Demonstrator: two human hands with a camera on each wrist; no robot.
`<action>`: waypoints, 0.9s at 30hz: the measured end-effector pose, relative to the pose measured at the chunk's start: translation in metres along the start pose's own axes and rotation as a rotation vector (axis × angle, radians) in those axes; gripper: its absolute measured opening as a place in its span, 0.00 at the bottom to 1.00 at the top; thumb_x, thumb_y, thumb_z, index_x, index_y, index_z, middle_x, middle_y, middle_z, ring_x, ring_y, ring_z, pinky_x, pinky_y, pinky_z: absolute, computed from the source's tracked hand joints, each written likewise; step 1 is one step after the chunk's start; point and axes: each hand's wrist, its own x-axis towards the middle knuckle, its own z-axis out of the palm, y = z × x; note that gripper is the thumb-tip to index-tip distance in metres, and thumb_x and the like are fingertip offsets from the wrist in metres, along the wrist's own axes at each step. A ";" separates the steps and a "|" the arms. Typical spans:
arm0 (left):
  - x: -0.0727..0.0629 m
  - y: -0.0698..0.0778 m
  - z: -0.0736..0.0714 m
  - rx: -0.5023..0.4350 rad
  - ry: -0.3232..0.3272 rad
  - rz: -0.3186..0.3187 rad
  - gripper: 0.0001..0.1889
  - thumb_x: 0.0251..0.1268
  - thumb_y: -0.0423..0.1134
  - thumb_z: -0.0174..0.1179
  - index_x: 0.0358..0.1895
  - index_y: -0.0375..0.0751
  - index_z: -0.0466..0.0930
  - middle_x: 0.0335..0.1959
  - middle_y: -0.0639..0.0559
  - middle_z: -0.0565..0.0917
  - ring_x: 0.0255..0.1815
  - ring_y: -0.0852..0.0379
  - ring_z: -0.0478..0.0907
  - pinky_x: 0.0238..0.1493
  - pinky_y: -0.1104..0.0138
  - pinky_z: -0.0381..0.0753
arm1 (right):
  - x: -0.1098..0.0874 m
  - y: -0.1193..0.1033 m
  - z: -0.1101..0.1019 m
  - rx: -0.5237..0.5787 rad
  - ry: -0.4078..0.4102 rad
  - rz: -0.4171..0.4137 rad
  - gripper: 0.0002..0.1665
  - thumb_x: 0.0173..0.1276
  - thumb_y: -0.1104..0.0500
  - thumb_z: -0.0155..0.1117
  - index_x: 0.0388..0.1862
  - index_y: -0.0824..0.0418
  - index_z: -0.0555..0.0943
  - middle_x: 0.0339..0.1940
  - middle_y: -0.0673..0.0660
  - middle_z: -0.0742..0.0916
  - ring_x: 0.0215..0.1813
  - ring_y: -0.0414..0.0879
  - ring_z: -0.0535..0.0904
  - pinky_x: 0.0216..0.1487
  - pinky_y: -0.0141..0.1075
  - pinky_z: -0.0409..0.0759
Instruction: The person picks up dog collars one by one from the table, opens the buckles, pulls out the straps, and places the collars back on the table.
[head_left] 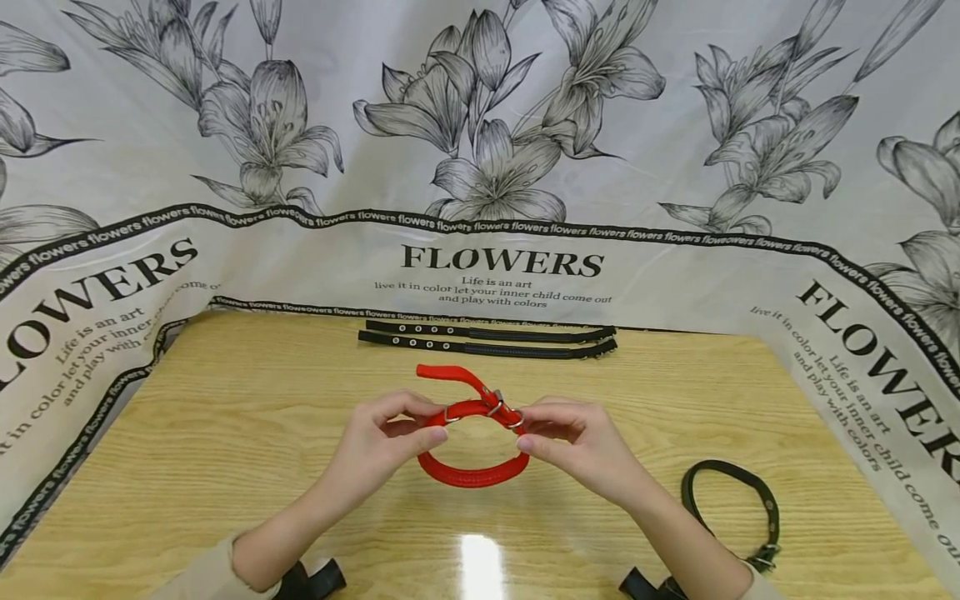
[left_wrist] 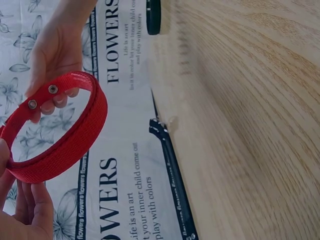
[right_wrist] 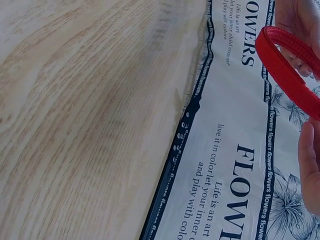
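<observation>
A red collar (head_left: 474,477), closed into a loop by its metal buckle, is held up between both hands in the head view. My left hand (head_left: 386,433) pinches its left side between thumb and fingers, close to a metal keeper. On the other side my right hand (head_left: 573,437) pinches the band beside the D-ring and buckle. The collar's free end sticks out to the upper left. In the left wrist view the red collar (left_wrist: 92,125) shows metal eyelets near the right hand (left_wrist: 57,55). Part of the red collar (right_wrist: 290,75) also appears in the right wrist view.
Two black collars (head_left: 510,350) lie straight and side by side at the table's back edge. A looped black collar (head_left: 775,508) rests at the right, near the right forearm. A flower-printed cloth (head_left: 495,283) hangs behind and beside the wooden table (head_left: 262,383).
</observation>
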 end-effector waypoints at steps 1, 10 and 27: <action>0.000 0.000 0.001 0.004 -0.002 -0.001 0.10 0.54 0.32 0.67 0.40 0.34 0.83 0.43 0.44 0.81 0.37 0.50 0.82 0.39 0.63 0.82 | 0.000 -0.001 0.000 0.010 0.004 0.014 0.13 0.61 0.70 0.63 0.45 0.72 0.81 0.39 0.58 0.84 0.38 0.43 0.82 0.40 0.36 0.82; 0.000 0.001 0.004 0.014 0.001 0.009 0.10 0.53 0.32 0.67 0.40 0.35 0.83 0.42 0.44 0.81 0.37 0.49 0.82 0.39 0.63 0.82 | 0.002 -0.002 0.000 0.087 0.012 0.090 0.14 0.61 0.69 0.64 0.46 0.73 0.81 0.39 0.53 0.84 0.38 0.44 0.82 0.40 0.37 0.82; 0.000 -0.004 0.000 0.069 0.046 0.027 0.11 0.53 0.26 0.65 0.41 0.31 0.78 0.37 0.43 0.77 0.41 0.52 0.75 0.40 0.67 0.82 | 0.002 -0.001 -0.002 0.095 -0.020 0.055 0.14 0.61 0.70 0.63 0.47 0.74 0.79 0.41 0.57 0.83 0.43 0.44 0.80 0.42 0.38 0.82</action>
